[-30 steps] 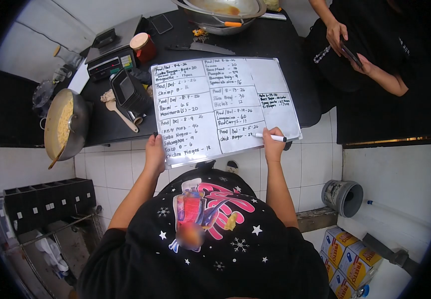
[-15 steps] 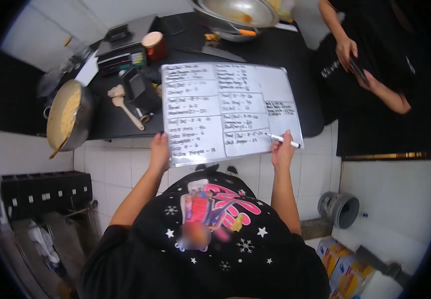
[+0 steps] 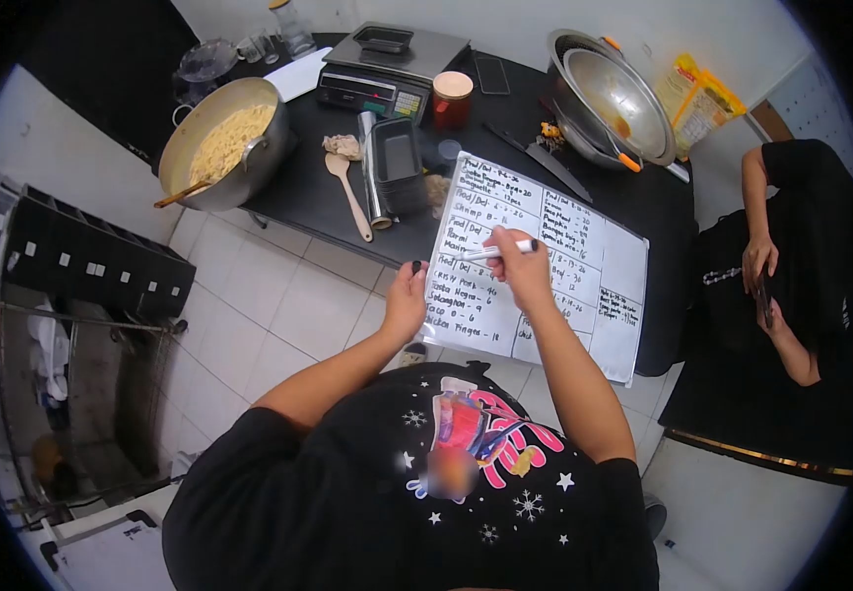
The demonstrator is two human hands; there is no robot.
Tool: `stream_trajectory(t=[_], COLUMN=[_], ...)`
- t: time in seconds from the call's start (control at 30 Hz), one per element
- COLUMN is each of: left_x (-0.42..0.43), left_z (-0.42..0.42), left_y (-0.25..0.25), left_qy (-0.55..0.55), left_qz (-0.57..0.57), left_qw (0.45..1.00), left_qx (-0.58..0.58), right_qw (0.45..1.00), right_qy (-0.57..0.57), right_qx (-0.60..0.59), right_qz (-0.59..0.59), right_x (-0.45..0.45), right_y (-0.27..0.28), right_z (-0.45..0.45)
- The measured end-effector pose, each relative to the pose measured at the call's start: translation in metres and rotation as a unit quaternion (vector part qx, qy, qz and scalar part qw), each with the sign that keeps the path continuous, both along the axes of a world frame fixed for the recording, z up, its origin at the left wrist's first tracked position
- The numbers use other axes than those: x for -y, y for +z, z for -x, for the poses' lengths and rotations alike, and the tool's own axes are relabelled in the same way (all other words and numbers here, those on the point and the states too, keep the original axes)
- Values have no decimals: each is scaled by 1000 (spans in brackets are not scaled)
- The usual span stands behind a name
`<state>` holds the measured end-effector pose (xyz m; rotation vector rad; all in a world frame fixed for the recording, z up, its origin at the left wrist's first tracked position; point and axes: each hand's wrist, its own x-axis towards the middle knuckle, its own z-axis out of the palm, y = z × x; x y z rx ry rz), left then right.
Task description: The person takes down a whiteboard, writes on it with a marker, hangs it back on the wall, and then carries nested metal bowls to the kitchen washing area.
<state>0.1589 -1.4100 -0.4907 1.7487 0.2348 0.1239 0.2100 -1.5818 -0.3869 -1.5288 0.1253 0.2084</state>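
Note:
A whiteboard [image 3: 609,340] covered with handwritten lists in ruled boxes tilts against the near edge of the black table. Its left edge is in the grip of my left hand [image 3: 407,303], where a small dark thing shows at the fingertips. My right hand [image 3: 523,271] is closed around a white marker [image 3: 485,253] with a black end. The marker's tip points left, over the left column of writing; whether it touches the board I cannot tell. My right hand and forearm cover part of the lists.
On the black table [image 3: 303,231] are a pot of yellowish food [image 3: 224,148], a wooden spoon [image 3: 349,197], a foil roll [image 3: 373,172], black containers [image 3: 399,163], a scale [image 3: 372,91], a red jar [image 3: 453,101], a knife [image 3: 559,169] and metal bowls [image 3: 614,94]. Another person [image 3: 781,256] holds a phone at right.
My right hand with the marker has moved from the board's lower right to over its left column. My view has shifted, and the board appears farther right and more tilted.

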Motion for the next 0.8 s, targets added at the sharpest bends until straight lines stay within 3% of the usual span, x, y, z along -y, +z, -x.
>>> stream_trajectory(t=[0.37, 0.67, 0.8], left_x=[-4, -6, -2], left_z=[3, 6, 8], left_y=[-1, 26, 37], left_qy=[-81, -127, -116], left_qz=[-24, -99, -112], left_qw=[996, 986, 987], left_qx=[-17, -35, -21], right_qw=[983, 993, 990], right_qy=[64, 24, -23], right_qx=[84, 35, 89], right_qz=[153, 110, 105], right_x=[-40, -44, -43], right_y=[-29, -39, -43], right_z=[-19, -12, 1])
